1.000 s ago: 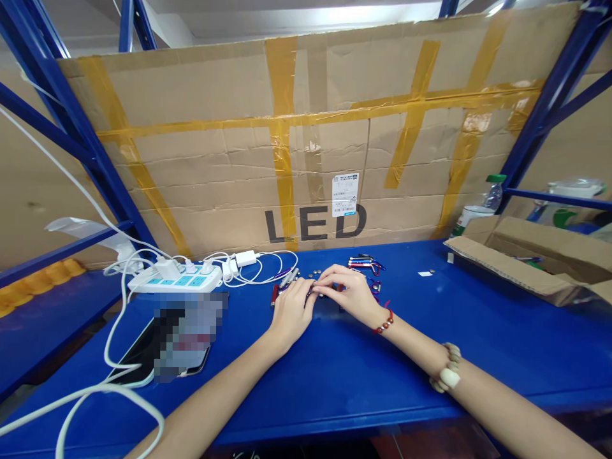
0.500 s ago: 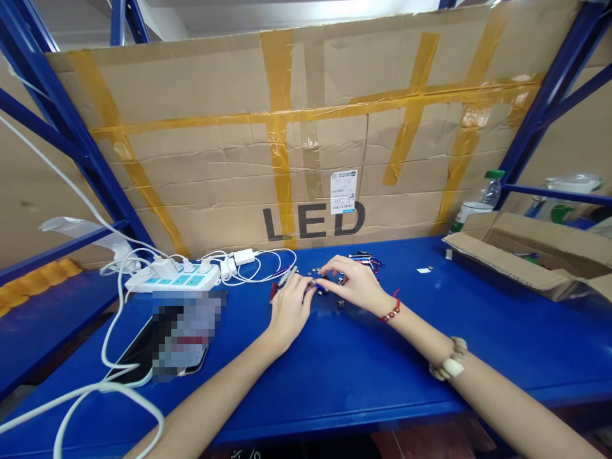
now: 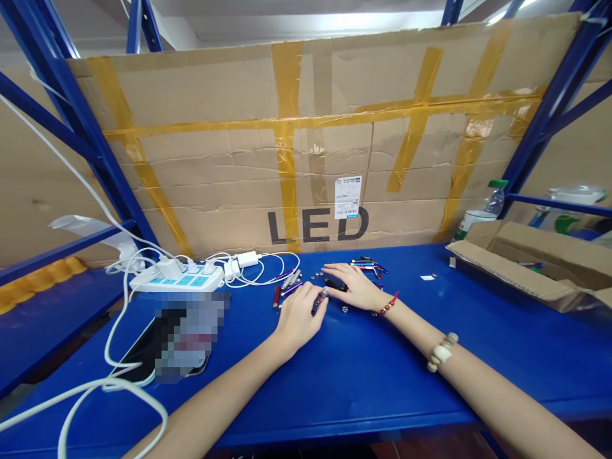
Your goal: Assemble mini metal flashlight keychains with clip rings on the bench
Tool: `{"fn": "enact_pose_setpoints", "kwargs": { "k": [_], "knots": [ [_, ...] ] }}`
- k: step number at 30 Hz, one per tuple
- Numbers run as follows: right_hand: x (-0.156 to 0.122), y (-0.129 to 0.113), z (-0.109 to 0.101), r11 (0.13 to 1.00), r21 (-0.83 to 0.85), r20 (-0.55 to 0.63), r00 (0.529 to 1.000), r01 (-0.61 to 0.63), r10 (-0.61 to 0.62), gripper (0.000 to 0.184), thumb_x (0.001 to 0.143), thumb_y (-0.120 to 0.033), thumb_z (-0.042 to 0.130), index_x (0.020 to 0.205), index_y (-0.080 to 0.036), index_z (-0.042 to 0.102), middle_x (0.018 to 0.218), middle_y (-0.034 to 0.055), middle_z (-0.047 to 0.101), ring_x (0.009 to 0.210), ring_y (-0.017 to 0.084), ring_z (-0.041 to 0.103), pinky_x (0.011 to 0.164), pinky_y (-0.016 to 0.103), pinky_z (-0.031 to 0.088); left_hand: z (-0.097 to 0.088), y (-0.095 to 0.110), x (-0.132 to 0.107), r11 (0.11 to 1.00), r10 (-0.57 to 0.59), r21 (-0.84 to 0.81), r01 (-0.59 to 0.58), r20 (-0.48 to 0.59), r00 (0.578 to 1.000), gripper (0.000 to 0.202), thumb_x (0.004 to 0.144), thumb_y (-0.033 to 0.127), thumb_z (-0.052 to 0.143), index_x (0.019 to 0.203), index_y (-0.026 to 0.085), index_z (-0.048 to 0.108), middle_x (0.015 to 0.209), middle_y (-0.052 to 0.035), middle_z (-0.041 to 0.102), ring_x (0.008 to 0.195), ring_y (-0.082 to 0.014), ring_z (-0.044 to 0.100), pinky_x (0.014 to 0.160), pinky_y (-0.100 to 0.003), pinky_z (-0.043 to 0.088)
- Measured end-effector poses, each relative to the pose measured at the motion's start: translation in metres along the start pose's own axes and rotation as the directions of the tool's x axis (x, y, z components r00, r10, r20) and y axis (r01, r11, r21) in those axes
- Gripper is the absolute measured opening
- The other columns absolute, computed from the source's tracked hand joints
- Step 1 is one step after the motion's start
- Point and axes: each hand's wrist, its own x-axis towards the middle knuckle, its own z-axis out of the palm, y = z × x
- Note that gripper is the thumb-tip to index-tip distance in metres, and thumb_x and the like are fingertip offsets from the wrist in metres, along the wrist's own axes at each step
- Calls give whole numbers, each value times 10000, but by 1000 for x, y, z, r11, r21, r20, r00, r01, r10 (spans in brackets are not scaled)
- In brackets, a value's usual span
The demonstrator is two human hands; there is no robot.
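My left hand (image 3: 300, 319) is closed around a small dark tube with a silvery end (image 3: 319, 302), held just over the blue table. To its right, my right hand (image 3: 356, 288) reaches over the table with its fingers stretched out. Its thumb comes close to the tube's silvery end; whether they touch I cannot tell. A black piece (image 3: 336, 285) lies beneath the right fingers, partly hidden. Left of the hands lie a red tube (image 3: 276, 297), a purple tube (image 3: 291, 289) and silvery tubes (image 3: 292, 279). Small metal parts, including a little ring-like one (image 3: 345, 309), lie around the right hand.
Thin coloured tubes with cords (image 3: 367, 264) lie behind my right hand. At left are a power strip (image 3: 176, 278) with white cables and phones (image 3: 191, 338). An open cardboard box (image 3: 516, 271) and a bottle (image 3: 495, 199) stand at right. Cardboard (image 3: 229, 166) walls the back.
My right hand has opened from a bent-finger pose near the left fingertips and now stretches flatter over the parts. The left hand keeps the tube, tilted with its silvery end showing. The view has shifted slightly.
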Motion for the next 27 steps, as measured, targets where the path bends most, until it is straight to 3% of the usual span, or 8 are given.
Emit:
{"fn": "enact_pose_setpoints", "kwargs": {
  "k": [5,9,20,27],
  "knots": [
    [7,0,10,999,41,137,991,-2,-3,504,902,-474,331,1265,-154,472,1308,93,449,1240,233,353,1008,450,252,-1,3,-2,1000,21,-2,-21,31,999,142,854,256,431,873,186,554,869,-33,590,813,-163,574,710,-274,467],
    [8,0,11,998,49,90,995,-49,44,497,926,-455,239,1222,-170,519,1256,75,505,1206,224,396,1005,456,251,-2,1,-2,1000,-9,11,8,17,1000,154,853,257,423,836,183,557,841,-31,584,814,-168,570,714,-281,466],
    [0,3,5,995,35,-10,996,-92,93,377,884,-242,328,1210,-163,500,1058,56,631,1001,190,555,908,380,369,-5,-1,-2,994,-106,-26,106,7,994,140,850,257,419,822,196,541,852,-12,585,797,-146,573,653,-236,442],
    [0,2,2,991,23,-12,992,-129,129,447,793,-152,466,1238,-185,453,934,10,663,908,178,591,829,342,424,-7,1,-2,991,-129,-19,129,0,992,135,844,246,426,823,199,551,859,-12,592,802,-146,576,660,-231,439]
  ]
}}
